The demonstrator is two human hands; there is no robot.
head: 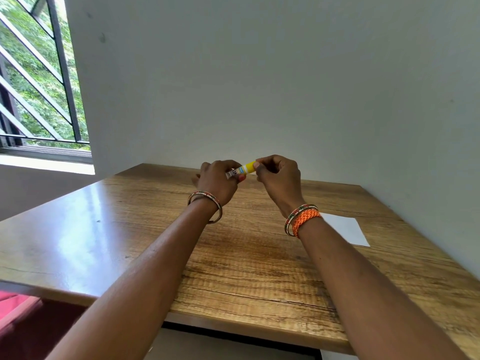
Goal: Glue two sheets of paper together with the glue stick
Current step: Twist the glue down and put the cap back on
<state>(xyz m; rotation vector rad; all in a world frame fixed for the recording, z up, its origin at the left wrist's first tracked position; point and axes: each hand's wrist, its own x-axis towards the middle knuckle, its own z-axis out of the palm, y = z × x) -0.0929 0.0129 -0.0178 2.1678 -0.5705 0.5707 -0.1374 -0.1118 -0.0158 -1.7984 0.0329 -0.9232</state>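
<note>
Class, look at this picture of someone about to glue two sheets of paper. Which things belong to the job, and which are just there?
Belong to the job:
glue stick, held above the table by the left hand and right hand
paper, flat on the table

Just there:
table
window
bangles
red cloth

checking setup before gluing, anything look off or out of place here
Nothing stands out. Both hands, left and right, hold the glue stick above the table; the paper lies flat at the right.
</note>
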